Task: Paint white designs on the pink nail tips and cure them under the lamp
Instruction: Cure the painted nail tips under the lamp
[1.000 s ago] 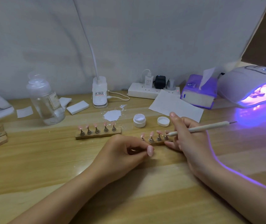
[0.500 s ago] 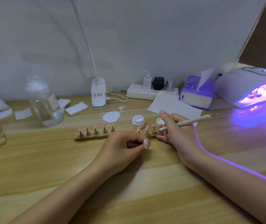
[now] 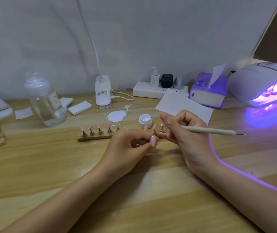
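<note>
A wooden tabletop [image 3: 33,165] runs under everything, backed by a pale wall. At the far right a curing lamp [image 3: 259,81] glows violet from its mouth, spilling light across the wood. A purple tissue box [image 3: 206,91] sits just left of it, with a white power strip [image 3: 151,91] behind and a sheet of paper [image 3: 178,101] in front. A clear bottle [image 3: 45,101] stands at the left, and a white clip light [image 3: 102,93] rises near the middle.

The right hand [image 3: 186,137] grips a brush [image 3: 208,131] pencil-style, its tip at the pink nail tips [image 3: 154,127] on a wooden holder; that holder is mostly hidden by both hands. The left hand [image 3: 127,148] rests on the tabletop with fingers curled at the holder's near edge; whether it pinches the holder I cannot tell. A second holder [image 3: 94,137] just to the left carries five more pink tips on metal stands. An open jar [image 3: 145,121] of white gel sits just behind the hands, beside a smear of white [image 3: 116,116] on the wood.
</note>
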Demonstrator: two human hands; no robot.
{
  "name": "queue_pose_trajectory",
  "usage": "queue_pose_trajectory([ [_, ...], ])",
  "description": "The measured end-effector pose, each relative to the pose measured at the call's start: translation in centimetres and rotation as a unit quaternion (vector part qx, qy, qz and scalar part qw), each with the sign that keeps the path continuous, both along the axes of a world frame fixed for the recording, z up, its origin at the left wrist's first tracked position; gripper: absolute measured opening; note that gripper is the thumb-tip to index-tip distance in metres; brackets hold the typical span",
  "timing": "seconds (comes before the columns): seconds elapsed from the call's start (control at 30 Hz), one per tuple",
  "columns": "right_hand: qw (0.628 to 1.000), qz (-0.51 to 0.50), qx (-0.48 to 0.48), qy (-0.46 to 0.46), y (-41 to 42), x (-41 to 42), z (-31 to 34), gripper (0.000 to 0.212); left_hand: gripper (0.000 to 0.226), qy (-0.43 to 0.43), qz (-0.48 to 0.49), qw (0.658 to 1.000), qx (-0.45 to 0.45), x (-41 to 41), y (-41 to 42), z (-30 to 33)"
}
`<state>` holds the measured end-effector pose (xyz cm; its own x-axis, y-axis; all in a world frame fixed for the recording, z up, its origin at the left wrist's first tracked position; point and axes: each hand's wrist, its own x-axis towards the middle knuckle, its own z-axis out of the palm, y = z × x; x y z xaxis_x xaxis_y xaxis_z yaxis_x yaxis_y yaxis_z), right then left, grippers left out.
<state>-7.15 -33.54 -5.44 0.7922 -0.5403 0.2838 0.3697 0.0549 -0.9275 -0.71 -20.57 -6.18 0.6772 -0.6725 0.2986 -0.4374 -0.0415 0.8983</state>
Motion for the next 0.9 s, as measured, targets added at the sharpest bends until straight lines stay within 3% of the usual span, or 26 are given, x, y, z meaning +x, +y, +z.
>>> queue_pose_trajectory([
  [0.27,0.999,-0.015,-0.047,0.013,0.5,0.1,-0.4,0.043,0.01,-0.027,-0.006,1.0,0.007,0.0,-0.2,-0.4],
  [0.43,0.998,0.001,-0.069,0.004,0.2,0.4,-0.8,0.042,0.024,-0.063,-0.002,0.998,0.021,0.3,-0.2,-0.6],
  [0.6,0.997,0.022,-0.079,0.007,0.2,0.4,-1.0,0.042,0.012,-0.085,-0.011,0.996,0.025,0.4,-0.2,-0.8],
  [0.9,0.998,0.016,-0.065,0.006,0.3,0.6,-1.0,0.044,0.012,-0.095,-0.021,0.995,0.035,0.4,-0.2,-0.8],
])
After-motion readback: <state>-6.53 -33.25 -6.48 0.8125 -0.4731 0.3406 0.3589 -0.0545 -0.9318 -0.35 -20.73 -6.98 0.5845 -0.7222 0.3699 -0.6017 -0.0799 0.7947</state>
